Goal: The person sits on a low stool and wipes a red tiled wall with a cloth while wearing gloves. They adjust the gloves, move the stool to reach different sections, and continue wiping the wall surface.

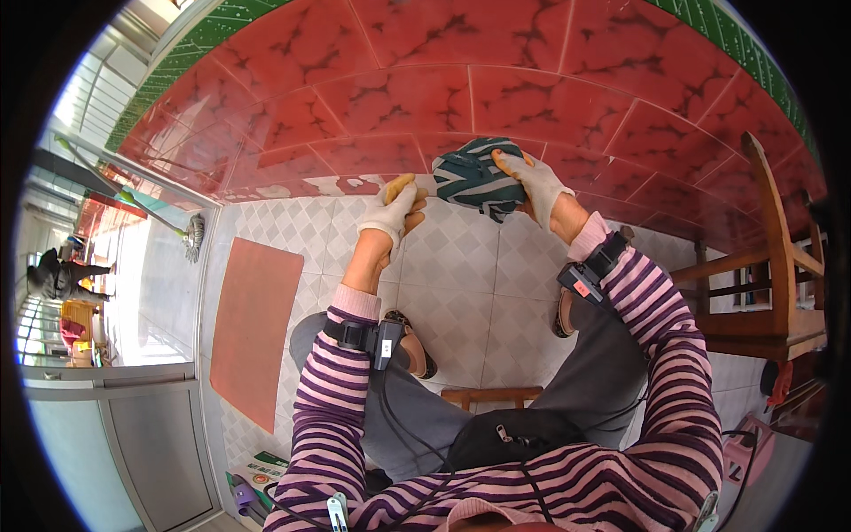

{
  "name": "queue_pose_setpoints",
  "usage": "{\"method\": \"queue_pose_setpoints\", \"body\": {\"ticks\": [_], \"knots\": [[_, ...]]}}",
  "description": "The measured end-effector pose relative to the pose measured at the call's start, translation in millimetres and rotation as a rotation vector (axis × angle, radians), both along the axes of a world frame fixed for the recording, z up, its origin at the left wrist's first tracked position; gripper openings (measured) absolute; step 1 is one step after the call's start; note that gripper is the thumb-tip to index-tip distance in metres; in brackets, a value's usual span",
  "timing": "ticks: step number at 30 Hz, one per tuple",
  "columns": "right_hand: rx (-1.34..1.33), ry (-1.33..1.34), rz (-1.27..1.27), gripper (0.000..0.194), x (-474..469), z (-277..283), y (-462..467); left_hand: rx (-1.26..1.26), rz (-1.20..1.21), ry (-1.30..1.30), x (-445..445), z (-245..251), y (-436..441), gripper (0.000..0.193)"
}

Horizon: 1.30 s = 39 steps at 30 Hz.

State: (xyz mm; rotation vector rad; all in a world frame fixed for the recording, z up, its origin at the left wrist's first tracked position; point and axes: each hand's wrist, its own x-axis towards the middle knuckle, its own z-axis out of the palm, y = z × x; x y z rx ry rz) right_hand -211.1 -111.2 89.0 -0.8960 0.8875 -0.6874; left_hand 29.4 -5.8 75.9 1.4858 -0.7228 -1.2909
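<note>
A bunched dark green cloth with pale stripes (475, 176) is gripped by my right hand (540, 183), which wears a white work glove with orange-yellow coating. Its thumb lies over the fabric's upper right side. The cloth is in front of the lower part of the red tiled wall (405, 100); whether it touches the tiles is hard to tell. To its left, my left hand (397, 206), gloved alike, is raised with loosely curled fingers. I see nothing in it, and a small gap separates it from the cloth.
Grey patterned floor tiles (445, 266) lie under my feet. A wooden chair (764, 326) stands at my right, and a reddish mat (256, 332) lies at left. Beyond the doorway are a mop (194, 236) and a person (63, 276). A pink stool (748, 449) sits behind at right.
</note>
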Motion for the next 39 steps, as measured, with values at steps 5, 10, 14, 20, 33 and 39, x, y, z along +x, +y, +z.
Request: {"method": "queue_pose_setpoints", "body": {"ticks": [5,10,14,20,33,39], "knots": [[-0.108,0.063,0.019,0.039,14.3,-1.2,10.7,-0.004,-0.189,0.021,-34.2,5.1,-2.2,0.048],[-0.256,0.054,0.104,0.039,23.7,-3.9,25.9,-0.041,-0.005,0.019,-34.5,-3.7,-11.5,0.033],[0.056,-0.144,0.046,0.038,17.1,-6.1,18.8,-0.081,0.07,0.234,-20.5,-9.6,-7.3,0.029],[0.179,-0.334,0.206,0.043,8.7,-6.2,14.0,-0.3,-0.031,0.723,-13.9,-12.5,1.5,0.031],[0.12,-0.393,0.143,0.045,2.1,-13.5,8.7,-0.14,0.0,0.767,5.4,-25.6,1.4,0.037],[0.303,-0.437,-0.084,0.044,2.7,-15.2,-2.6,0.105,0.073,0.204,-4.2,-26.5,0.4,0.031]]}}
